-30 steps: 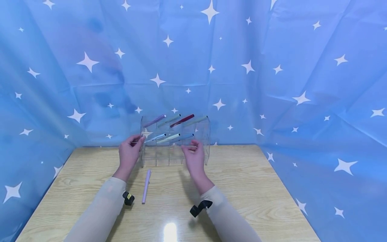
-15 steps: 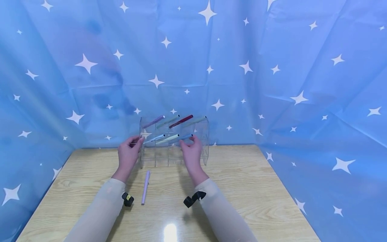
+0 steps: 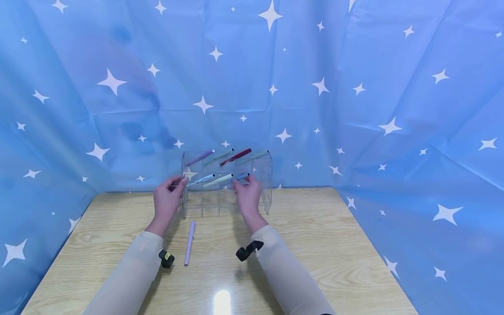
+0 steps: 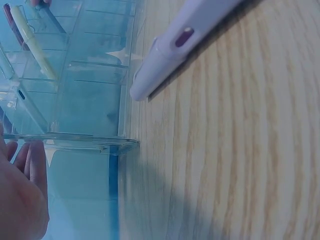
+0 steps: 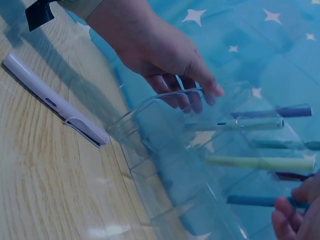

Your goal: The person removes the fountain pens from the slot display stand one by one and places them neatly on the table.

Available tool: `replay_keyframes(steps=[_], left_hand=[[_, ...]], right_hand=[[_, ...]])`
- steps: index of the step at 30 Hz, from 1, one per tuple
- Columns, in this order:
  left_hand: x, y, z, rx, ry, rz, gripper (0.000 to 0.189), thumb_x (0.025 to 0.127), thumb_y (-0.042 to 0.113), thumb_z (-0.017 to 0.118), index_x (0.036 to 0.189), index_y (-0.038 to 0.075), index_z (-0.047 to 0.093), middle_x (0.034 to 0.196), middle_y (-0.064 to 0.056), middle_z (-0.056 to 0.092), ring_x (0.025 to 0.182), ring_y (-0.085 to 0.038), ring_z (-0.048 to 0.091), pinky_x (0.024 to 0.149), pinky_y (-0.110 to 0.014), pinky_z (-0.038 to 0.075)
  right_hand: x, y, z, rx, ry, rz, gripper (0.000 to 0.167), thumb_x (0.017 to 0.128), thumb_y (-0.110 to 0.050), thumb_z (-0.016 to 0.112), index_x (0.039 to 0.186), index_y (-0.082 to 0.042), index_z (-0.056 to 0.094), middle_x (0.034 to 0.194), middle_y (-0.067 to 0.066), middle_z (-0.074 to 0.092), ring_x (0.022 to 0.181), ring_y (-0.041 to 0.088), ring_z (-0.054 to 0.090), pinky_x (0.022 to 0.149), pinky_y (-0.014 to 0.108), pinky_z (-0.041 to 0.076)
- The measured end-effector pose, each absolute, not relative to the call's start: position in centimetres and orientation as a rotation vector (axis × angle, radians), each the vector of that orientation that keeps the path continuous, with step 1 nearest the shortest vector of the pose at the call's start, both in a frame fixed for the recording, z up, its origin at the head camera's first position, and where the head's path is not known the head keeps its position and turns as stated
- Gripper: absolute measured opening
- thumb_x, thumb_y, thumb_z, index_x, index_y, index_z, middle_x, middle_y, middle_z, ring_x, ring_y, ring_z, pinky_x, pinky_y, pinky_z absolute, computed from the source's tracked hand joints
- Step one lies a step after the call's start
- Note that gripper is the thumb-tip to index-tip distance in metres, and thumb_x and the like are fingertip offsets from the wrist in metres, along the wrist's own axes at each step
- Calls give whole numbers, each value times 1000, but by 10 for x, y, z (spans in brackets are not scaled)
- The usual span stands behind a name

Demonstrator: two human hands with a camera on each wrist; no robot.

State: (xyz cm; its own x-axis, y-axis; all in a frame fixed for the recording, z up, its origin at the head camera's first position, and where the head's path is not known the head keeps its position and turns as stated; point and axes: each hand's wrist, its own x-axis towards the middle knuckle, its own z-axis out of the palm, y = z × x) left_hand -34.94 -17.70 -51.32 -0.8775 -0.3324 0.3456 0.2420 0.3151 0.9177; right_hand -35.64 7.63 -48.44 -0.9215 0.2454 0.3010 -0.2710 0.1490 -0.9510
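Note:
A clear acrylic pen rack [image 3: 218,205] stands at the back of the table, with capped pens slanting out of two rows of compartments. My left hand [image 3: 167,199] holds the rack's left side panel, thumb and fingers on either side of its edge. At the lower row, my right hand [image 3: 249,197] pinches the outer end of a blue pen [image 5: 250,200], whose other end is inside the rack. Beside it in that row sit a pale yellow-green pen [image 5: 260,162] and a light blue pen [image 3: 203,179]. A lavender pen [image 3: 190,243] lies on the table before the rack.
Purple [image 3: 201,157], green [image 3: 219,157], dark red [image 3: 236,157] and pale green [image 3: 255,157] pens fill the upper row. A blue star-printed curtain [image 3: 252,87] hangs close behind the rack and along both sides of the wood-grain table [image 3: 323,262].
My right hand has risen from just below the blue pen and taken its end, which has shifted slightly left. The left hand stays on the rack's side.

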Motion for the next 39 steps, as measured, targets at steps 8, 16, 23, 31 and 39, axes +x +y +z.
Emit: replay_keyframes(steps=[8, 16, 23, 31, 39], left_hand=[[-350, -178, -514, 82, -2110, -1605, 37, 106, 35, 80, 128, 5, 80, 115, -16, 80, 89, -13, 68, 69, -14, 55], [-350, -178, -513, 86, -2115, -1597, 38, 106, 36, 79, 129, 5, 80, 116, -16, 80, 89, -11, 68, 70, -14, 55], [-350, -178, -514, 89, -2119, -1599, 40, 106, 39, 80, 128, 6, 80, 116, -16, 80, 90, -12, 68, 72, -14, 55], [-350, -178, -513, 86, -2112, -1594, 41, 105, 41, 79, 127, 6, 81, 115, -14, 80, 89, -12, 68, 71, -14, 55], [-351, -177, -513, 82, -2079, -1624, 35, 105, 33, 81, 126, 4, 81, 113, -16, 80, 84, -7, 67, 66, -14, 55]], right_hand=[[-360, 75, -484, 59, -2084, 1790, 6, 103, -4, 78, 108, -6, 74, 108, 14, 78, 89, 45, 79, 69, 38, 65], [-362, 77, -483, 48, -2111, 1864, 11, 104, -5, 78, 115, -4, 77, 110, 12, 78, 74, 19, 76, 75, 43, 69], [-364, 79, -484, 50, -2093, 1925, 16, 104, -3, 77, 120, -1, 78, 108, 16, 77, 69, 14, 73, 67, 27, 65], [-363, 81, -482, 89, -2059, 1894, 17, 105, -6, 76, 122, -4, 77, 102, 12, 77, 92, 49, 74, 74, 51, 66], [-360, 89, -480, 147, -2005, 1775, 21, 110, -13, 72, 130, -8, 72, 103, 7, 71, 94, 25, 66, 74, 27, 54]])
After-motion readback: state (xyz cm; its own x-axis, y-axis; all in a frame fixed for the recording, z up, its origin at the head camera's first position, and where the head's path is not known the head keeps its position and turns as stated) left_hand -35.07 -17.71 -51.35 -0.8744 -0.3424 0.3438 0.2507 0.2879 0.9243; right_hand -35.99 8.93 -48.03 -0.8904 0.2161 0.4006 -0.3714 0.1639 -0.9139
